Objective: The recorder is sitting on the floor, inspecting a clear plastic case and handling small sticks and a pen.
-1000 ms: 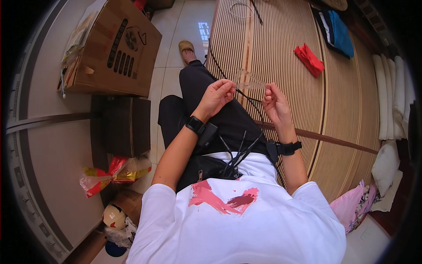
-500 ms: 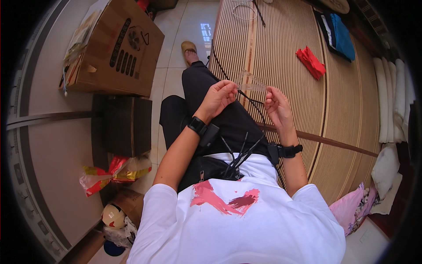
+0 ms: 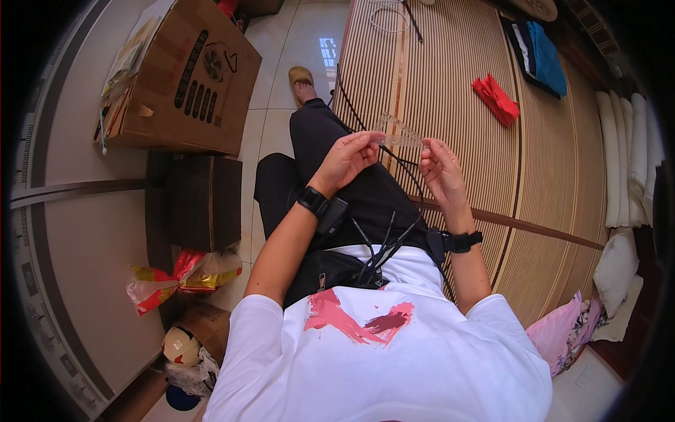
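Observation:
A clear plastic set square [image 3: 402,141], triangular, hangs in the air above my right thigh and the slatted mat. My left hand [image 3: 348,158] pinches its left corner between thumb and fingers. At the right corner, my right hand [image 3: 441,170] grips it with thumb and forefinger, the other fingers curled in. The fingertips cover both lower corners, while the top corner points away from me. Black cords [image 3: 402,158] run behind and below the set square.
A slatted bamboo mat [image 3: 450,63] spreads ahead and to the right. On it lie a folded red cloth [image 3: 496,100] and folded blue and black clothes [image 3: 545,60]. A large cardboard box [image 3: 204,84] stands at left above a dark box [image 3: 204,200]. Tiled floor [image 3: 271,63] shows between.
Both hands still hold the set square, which has tilted slightly. The right hand has shifted a little to the left.

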Tool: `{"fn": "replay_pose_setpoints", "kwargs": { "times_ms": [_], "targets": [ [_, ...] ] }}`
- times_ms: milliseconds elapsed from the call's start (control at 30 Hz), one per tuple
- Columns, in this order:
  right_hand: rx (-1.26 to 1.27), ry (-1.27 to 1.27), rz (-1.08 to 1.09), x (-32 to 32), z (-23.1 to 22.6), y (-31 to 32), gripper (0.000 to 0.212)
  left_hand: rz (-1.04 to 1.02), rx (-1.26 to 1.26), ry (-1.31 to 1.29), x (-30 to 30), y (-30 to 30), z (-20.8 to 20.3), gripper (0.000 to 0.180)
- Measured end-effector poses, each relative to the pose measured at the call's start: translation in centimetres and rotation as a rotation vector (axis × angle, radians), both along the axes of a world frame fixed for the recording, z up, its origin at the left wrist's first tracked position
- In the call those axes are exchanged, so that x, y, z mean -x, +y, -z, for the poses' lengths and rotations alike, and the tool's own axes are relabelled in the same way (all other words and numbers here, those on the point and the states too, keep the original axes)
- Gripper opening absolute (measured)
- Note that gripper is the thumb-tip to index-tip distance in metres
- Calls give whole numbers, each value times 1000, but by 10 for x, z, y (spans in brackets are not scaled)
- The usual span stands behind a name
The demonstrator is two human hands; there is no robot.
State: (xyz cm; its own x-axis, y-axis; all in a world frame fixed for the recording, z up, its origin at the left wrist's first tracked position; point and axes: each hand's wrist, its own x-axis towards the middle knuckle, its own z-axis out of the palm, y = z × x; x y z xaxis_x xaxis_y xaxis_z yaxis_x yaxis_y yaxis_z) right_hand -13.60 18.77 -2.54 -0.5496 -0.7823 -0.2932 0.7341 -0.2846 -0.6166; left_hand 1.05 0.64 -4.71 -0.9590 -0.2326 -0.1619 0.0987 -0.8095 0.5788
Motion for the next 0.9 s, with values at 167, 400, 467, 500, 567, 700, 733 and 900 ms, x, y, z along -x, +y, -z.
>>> {"fn": "replay_pose_setpoints", "kwargs": {
  "times_ms": [167, 400, 467, 500, 567, 700, 733, 900],
  "targets": [
    [-29, 1, -4, 0, 1, 0, 17, -17, 2, -17, 0, -1, 2, 30],
    [-17, -5, -4, -1, 1, 0, 18, -35, -18, 10, 0, -2, 5, 21],
    [-5, -5, -10, -2, 1, 0, 18, -39, -18, 15, 0, -2, 5, 19],
    [-8, -3, -8, -2, 2, 0, 18, -39, -16, 15, 0, -2, 6, 19],
    [-14, -15, -7, -2, 2, 0, 18, -41, -13, 16, 0, -2, 7, 18],
    [-7, -9, -13, -1, 4, 0, 18, -41, -16, 9, 0, -2, 8, 19],
    [-4, -11, -15, -1, 4, 0, 18, -43, -14, 5, 0, -2, 8, 19],
    [1, -15, -22, -1, 5, 0, 18, -46, -20, 10, 0, -2, 7, 19]
  ]
}}
